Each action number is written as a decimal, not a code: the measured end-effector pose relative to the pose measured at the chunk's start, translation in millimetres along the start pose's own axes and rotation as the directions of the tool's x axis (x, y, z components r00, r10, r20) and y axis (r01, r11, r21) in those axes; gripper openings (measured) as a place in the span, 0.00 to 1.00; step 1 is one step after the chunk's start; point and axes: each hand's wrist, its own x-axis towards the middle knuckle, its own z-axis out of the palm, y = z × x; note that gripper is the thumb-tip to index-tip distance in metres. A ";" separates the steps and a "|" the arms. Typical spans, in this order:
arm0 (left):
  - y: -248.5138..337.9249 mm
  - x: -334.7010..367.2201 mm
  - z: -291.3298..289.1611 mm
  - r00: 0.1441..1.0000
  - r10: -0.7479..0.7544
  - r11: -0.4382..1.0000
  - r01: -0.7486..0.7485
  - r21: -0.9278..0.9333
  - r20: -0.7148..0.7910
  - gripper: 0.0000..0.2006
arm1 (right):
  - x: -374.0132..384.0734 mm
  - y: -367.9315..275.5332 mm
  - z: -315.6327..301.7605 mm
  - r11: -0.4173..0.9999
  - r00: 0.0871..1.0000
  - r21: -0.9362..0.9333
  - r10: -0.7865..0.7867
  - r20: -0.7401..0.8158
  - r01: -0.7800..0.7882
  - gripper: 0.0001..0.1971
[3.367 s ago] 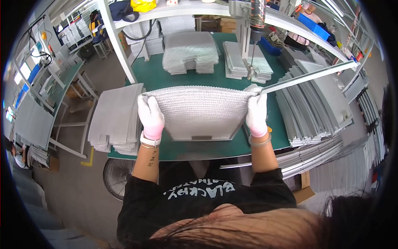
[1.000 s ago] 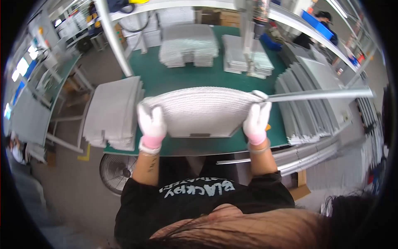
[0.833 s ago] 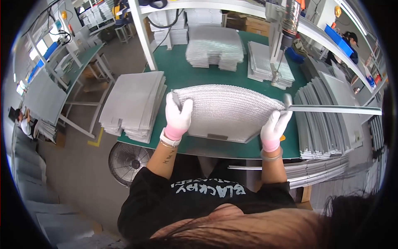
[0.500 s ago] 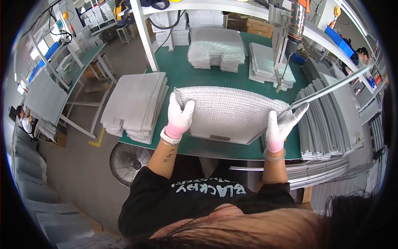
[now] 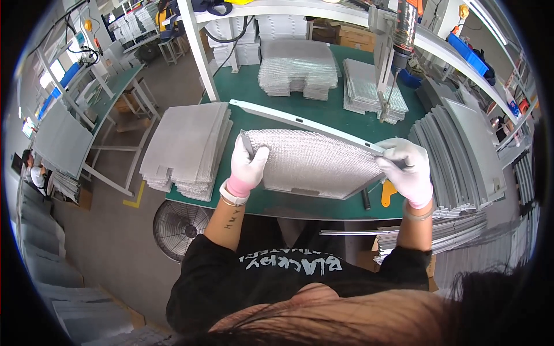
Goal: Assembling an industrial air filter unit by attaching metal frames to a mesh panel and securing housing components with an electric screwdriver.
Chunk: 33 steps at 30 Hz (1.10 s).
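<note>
A silvery metal mesh panel (image 5: pixel 317 158), slightly bowed, is held tilted over the front of the green table. My left hand (image 5: pixel 248 164), in a white glove with a pink cuff, grips the panel's left edge, thumb on the near face. Along the panel's far edge lies a long pale metal strip (image 5: pixel 300 121) with small slots, running from upper left down to the right. My gloved right hand (image 5: pixel 408 167) is closed round the strip's right end, beside the panel's right corner. Whether it also pinches the panel is unclear.
An orange tool (image 5: pixel 388 194) and a black handle (image 5: pixel 365 199) lie near the front edge. Sheet stacks stand on the left (image 5: pixel 184 141) and back (image 5: pixel 297 66). A power driver (image 5: pixel 405 29) hangs at back right. Curved panels (image 5: pixel 453 155) stand right; a floor fan (image 5: pixel 182 228) is lower left.
The metal strip has swung from pointing out to the upper right to lying along the panel's far edge. My right hand has turned and closed round its end; my left hand keeps its grip.
</note>
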 end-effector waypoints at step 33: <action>20.6 18.7 15.4 0.927 0.226 0.923 -0.302 -0.238 -0.298 0.29 | 104.0 -32.7 55.3 0.970 0.813 -0.122 -0.104 0.573 0.209 0.26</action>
